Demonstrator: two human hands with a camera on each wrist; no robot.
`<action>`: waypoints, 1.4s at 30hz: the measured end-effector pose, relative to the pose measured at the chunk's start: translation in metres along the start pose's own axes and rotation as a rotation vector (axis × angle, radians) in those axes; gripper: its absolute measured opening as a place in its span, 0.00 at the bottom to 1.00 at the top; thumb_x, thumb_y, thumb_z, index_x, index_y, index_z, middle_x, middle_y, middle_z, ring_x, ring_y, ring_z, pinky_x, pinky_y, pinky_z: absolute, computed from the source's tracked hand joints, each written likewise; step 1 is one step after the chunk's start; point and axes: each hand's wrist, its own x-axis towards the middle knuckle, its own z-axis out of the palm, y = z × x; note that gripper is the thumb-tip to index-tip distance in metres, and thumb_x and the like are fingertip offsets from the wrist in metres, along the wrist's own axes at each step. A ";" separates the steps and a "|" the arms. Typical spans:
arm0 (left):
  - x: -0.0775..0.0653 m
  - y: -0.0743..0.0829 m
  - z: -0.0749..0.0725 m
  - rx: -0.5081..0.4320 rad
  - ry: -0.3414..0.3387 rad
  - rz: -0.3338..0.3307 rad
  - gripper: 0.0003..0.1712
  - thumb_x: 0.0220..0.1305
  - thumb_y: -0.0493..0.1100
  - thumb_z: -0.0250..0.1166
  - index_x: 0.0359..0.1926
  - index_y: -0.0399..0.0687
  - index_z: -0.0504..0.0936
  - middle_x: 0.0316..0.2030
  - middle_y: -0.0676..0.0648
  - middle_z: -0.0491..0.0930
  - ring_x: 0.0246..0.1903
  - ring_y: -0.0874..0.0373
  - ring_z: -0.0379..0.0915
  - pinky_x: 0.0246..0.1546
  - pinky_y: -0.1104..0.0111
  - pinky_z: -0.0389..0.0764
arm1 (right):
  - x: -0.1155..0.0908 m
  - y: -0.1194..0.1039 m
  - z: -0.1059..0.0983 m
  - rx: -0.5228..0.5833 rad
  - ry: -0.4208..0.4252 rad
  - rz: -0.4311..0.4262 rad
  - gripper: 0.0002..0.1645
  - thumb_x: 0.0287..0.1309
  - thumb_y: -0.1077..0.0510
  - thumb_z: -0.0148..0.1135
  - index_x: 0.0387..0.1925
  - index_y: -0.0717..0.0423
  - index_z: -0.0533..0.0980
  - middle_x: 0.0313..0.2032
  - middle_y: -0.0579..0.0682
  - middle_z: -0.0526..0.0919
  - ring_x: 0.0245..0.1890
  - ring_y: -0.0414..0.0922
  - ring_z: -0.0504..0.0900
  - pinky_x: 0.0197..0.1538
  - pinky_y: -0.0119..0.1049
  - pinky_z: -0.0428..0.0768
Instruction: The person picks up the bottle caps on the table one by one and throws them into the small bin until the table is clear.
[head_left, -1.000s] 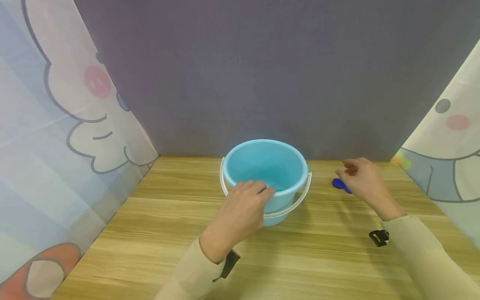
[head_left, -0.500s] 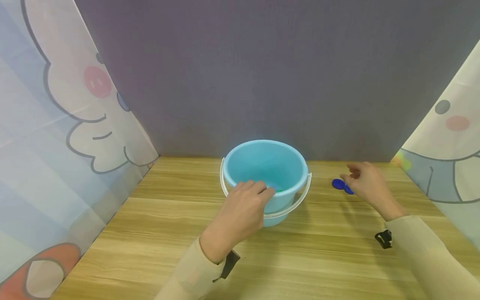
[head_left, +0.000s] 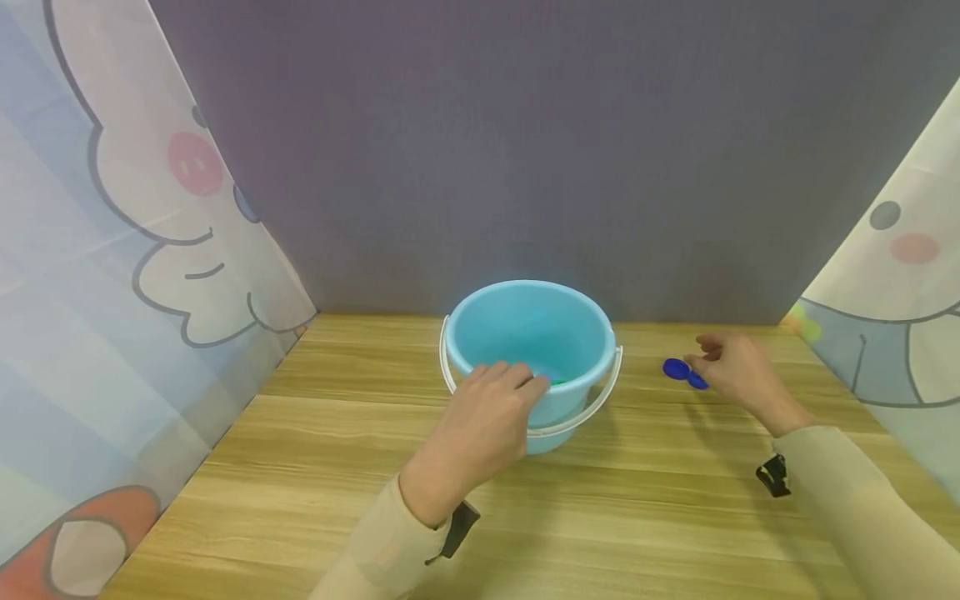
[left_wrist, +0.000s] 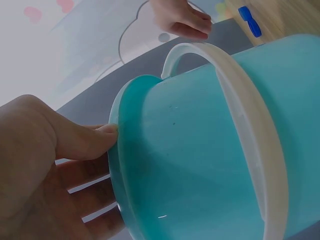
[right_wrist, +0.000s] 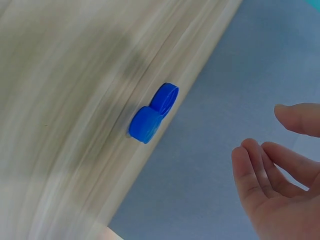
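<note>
A light blue bucket (head_left: 536, 333) with a white handle (head_left: 592, 408) stands upright on the wooden table (head_left: 360, 417). My left hand (head_left: 480, 417) grips its near rim; in the left wrist view the thumb lies on the outside and the fingers go over the inner side. To the right of the bucket, two round blue caps (right_wrist: 145, 124) lie side by side, touching, one showing its hollow side. My right hand (head_left: 731, 379) hovers just over and beside them, thumb and fingers apart, with nothing between them. A bit of green shows inside the bucket, mostly hidden by the rim.
A dark grey panel (head_left: 525, 150) rises behind the table's far edge. Curtains with cartoon prints hang at the left (head_left: 90, 333) and the right (head_left: 900, 333). The bucket's handle hangs down in front of it.
My right hand has shifted slightly right and toward me, so more of the second blue cap shows. The left hand and the bucket have stayed in place.
</note>
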 end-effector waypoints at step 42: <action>0.000 0.000 -0.001 0.002 0.001 0.002 0.21 0.42 0.23 0.65 0.39 0.45 0.83 0.31 0.51 0.79 0.27 0.55 0.72 0.28 0.67 0.70 | 0.010 0.038 0.011 -0.119 -0.207 0.056 0.33 0.63 0.56 0.64 0.53 0.87 0.71 0.48 0.81 0.77 0.50 0.77 0.76 0.51 0.66 0.76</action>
